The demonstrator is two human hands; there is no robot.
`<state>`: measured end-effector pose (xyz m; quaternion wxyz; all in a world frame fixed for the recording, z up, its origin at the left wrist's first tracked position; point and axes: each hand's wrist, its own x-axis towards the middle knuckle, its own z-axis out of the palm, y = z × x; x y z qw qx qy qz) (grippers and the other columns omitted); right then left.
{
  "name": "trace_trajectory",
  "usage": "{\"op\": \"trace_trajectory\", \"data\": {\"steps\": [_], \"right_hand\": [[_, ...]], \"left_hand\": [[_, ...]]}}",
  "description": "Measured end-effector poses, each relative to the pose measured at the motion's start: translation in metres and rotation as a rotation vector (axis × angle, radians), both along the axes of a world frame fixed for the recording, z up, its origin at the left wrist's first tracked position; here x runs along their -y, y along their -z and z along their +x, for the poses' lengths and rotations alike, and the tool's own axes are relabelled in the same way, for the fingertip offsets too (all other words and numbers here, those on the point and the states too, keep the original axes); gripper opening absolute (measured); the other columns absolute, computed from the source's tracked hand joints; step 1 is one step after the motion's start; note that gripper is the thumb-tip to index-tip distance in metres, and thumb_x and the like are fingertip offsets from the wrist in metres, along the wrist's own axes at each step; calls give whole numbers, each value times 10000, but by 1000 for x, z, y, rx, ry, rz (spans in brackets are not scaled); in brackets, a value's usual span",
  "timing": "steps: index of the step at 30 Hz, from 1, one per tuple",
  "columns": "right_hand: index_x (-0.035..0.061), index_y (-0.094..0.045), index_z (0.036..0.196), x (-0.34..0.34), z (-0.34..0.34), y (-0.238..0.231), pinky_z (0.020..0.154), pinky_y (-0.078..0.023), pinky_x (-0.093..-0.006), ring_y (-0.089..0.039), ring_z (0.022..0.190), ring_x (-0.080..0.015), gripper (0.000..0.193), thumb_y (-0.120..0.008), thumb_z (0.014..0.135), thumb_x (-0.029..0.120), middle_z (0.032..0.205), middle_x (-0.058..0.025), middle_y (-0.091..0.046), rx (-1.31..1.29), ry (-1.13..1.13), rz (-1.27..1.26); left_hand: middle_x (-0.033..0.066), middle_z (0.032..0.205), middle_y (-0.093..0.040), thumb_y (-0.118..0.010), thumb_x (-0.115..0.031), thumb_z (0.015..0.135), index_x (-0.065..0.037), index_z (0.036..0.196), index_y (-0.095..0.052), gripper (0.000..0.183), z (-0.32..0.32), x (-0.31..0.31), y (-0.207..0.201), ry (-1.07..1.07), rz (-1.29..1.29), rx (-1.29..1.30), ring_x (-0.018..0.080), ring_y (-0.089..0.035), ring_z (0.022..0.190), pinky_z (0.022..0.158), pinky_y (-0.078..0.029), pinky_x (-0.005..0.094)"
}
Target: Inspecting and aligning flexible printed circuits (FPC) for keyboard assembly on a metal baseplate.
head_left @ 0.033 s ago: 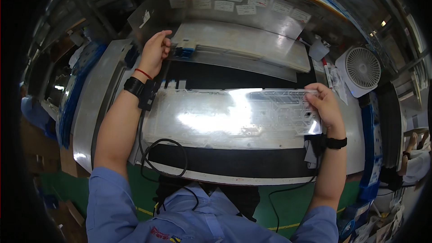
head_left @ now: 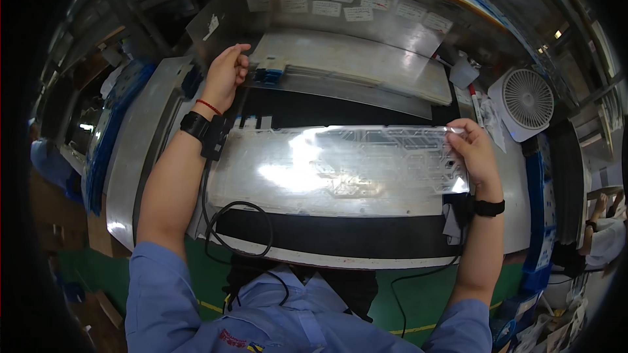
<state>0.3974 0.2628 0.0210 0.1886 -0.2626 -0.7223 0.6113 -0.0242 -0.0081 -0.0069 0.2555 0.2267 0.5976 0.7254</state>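
My right hand (head_left: 471,149) pinches the right edge of a clear plastic film with printed circuit traces (head_left: 386,157). That film lies over a pale metal plate (head_left: 314,206) on a black mat, its right end lifted a little at my fingers. Bright glare hides part of the traces. My left hand (head_left: 226,78) hovers beyond the film's left end, fingers loosely bent and apart, with nothing visible in them. Close to its fingertips are a blue clip-like piece (head_left: 270,76) and a stack of flat metal plates (head_left: 353,59).
A white fan (head_left: 528,103) stands at the right, near a red marker (head_left: 472,93) and a small white bottle (head_left: 464,73). A black cable (head_left: 269,232) loops over the front table edge. Blue bins (head_left: 540,242) line the right side. Another person works at far right.
My right hand has risen slightly with the film's edge, and the glare on the film has shifted left. My left hand stays in place.
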Motion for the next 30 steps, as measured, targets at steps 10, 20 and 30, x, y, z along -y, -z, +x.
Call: {"op": "trace_trajectory", "data": {"steps": [10,20,30], "right_hand": [[47,-558,1040,-9,-2,5,605,-446,-183,-555,681,-61,137,-569,904,57,837,0,-606,-206,253,-38],[39,-558,1069,-15,1,9,593,-437,-191,-557,679,-73,153,-518,936,103,849,-14,-611,-148,291,-91],[18,-538,1141,-16,0,12,660,-457,-215,-580,845,-110,249,-450,910,-12,1090,-81,-583,-228,346,-130]], "left_hand": [[26,837,-634,-387,-234,1006,6,1147,-522,308,14,-7,-1,263,38,-113,38,-495,612,559,-410,171],[41,991,-670,-474,-102,941,-19,1180,-545,263,21,-4,-8,246,-104,-290,22,-517,650,574,-440,158],[96,1139,-633,-552,87,821,-11,985,-682,232,25,-3,-6,307,-88,-589,175,-614,969,837,-498,268]]}}
